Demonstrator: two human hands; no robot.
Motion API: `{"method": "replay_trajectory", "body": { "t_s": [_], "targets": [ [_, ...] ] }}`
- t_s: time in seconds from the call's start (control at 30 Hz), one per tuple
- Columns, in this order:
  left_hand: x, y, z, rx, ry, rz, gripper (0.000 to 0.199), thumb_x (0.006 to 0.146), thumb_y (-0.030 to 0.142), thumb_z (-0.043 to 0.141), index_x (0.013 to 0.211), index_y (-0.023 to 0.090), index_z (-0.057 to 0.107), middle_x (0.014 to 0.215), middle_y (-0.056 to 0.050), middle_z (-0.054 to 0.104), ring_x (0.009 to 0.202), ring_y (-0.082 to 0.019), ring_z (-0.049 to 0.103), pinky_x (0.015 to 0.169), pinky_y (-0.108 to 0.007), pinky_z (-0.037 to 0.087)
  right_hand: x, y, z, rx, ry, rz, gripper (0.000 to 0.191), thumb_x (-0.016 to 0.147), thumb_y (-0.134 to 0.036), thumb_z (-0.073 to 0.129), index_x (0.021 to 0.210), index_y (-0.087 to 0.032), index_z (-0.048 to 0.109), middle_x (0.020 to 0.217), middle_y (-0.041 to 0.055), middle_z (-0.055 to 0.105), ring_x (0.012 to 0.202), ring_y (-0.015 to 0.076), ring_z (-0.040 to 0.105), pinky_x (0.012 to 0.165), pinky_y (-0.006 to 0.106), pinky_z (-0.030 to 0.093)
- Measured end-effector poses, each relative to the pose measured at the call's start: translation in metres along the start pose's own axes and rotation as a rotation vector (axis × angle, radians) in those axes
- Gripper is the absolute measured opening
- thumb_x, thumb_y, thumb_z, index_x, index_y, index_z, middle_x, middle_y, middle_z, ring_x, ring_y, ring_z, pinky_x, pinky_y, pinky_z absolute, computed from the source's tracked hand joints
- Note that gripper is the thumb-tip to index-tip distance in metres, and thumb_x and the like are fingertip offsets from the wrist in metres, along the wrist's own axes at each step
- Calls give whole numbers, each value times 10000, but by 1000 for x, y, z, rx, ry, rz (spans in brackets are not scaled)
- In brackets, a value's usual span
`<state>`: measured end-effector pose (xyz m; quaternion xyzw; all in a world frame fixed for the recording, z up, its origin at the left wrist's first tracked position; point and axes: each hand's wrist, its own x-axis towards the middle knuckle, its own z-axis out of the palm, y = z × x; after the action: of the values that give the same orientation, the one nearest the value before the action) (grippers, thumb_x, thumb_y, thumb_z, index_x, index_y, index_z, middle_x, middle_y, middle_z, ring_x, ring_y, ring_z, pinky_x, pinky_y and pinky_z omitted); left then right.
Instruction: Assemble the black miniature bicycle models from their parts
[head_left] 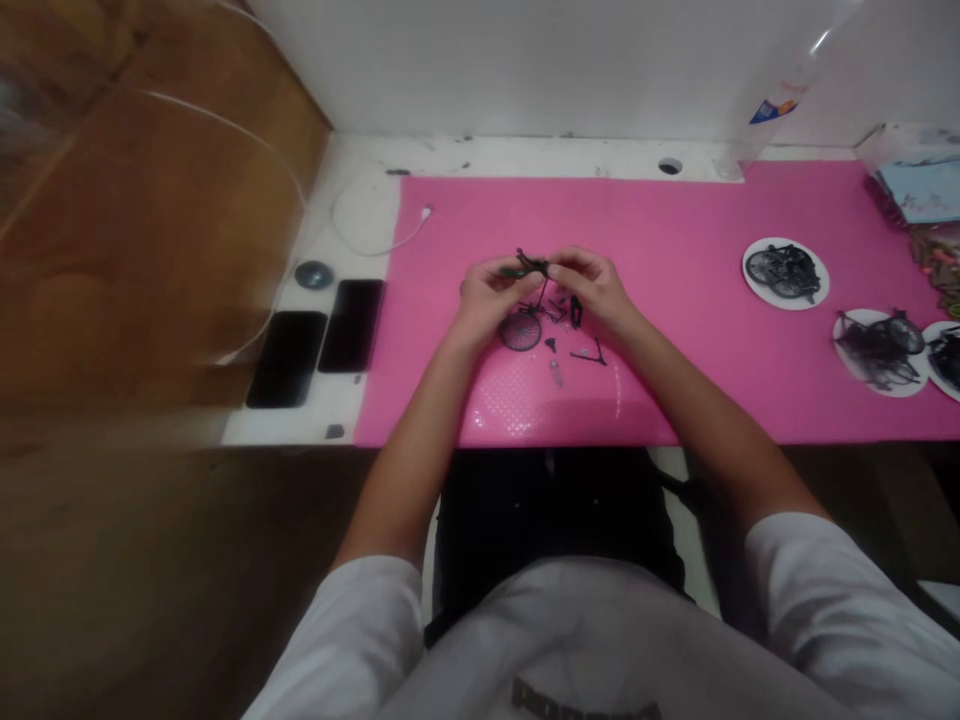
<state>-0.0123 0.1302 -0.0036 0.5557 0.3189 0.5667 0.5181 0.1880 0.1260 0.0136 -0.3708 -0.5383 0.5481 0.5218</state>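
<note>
Between my two hands is a small black model bicycle frame [541, 290], held over the pink mat [675, 380]. My left hand [491, 292] pinches a dark part at its left side. From the right, the fingers of my right hand [592, 285] close on the same piece. Just below my hands lie a small spoked wheel [520, 331], a thin black fork-like part [592, 354], a tiny dark piece [551, 345] and a clear piece [556, 374]. Fine details of the held joint are too small to make out.
At the right stand white plates with black bicycle parts, one plate [750, 285] farther back. A clear bottle [795, 90] is behind. On the left are two phones [286, 360], a round dark object [314, 275] and a white cable [405, 240].
</note>
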Motion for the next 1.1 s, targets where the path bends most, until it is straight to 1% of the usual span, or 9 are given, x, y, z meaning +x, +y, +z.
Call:
{"method": "replay_trajectory", "body": {
  "t_s": [0.1,0.23,0.37,0.57,0.8,0.97,1.1],
  "targets": [
    [-1,1,1,7,29,-21,525,684,650,1104,1041,300,944,1134,-62,911,1089,-235,854,1063,-380,655,0,1,1,32,7,21,531,752,-684,1023,981,-259,802,1028,15,795,921,161,701,870,307,627],
    [-2,1,1,19,57,-44,529,657,646,1115,1002,288,937,1147,-67,909,1103,-242,850,1088,-390,648,-2,-4,2,-25,1,55,553,749,-715,1007,988,-272,779,1069,28,804,940,173,708,827,306,627],
    [-2,0,0,21,49,-37,536,641,629,1127,993,275,931,1117,-73,903,1104,-244,850,1087,-388,640,-3,-9,2,-30,-21,74,598,725,-749,1018,984,-272,766,1071,35,802,944,178,708,807,301,622],
    [-2,-2,0,46,61,-43,558,606,648,1131,977,284,927,1107,-60,909,1072,-231,847,1070,-376,648,-2,-8,2,20,-41,65,650,669,-789,1036,947,-266,769,1017,30,800,906,179,693,807,320,626],
    [-3,-3,-2,70,50,-40,520,648,636,1120,971,275,931,1101,-71,906,1065,-235,851,1052,-372,653,-1,-6,2,36,-46,69,581,691,-700,1046,947,-248,787,936,7,777,834,151,684,776,303,603],
    [-4,-3,-3,76,43,-24,468,683,593,1115,973,272,936,1093,-76,902,1002,-217,840,952,-341,657,-2,-8,3,10,-30,81,564,685,-710,1027,924,-251,803,934,13,777,853,165,688,790,314,612],
    [-4,-4,-4,87,56,-33,465,675,594,1116,946,268,927,1065,-68,895,940,-206,827,896,-332,660,-3,-12,2,-25,-28,55,550,667,-728,1034,882,-268,824,1055,39,793,916,183,694,785,316,623]
  ]
}}
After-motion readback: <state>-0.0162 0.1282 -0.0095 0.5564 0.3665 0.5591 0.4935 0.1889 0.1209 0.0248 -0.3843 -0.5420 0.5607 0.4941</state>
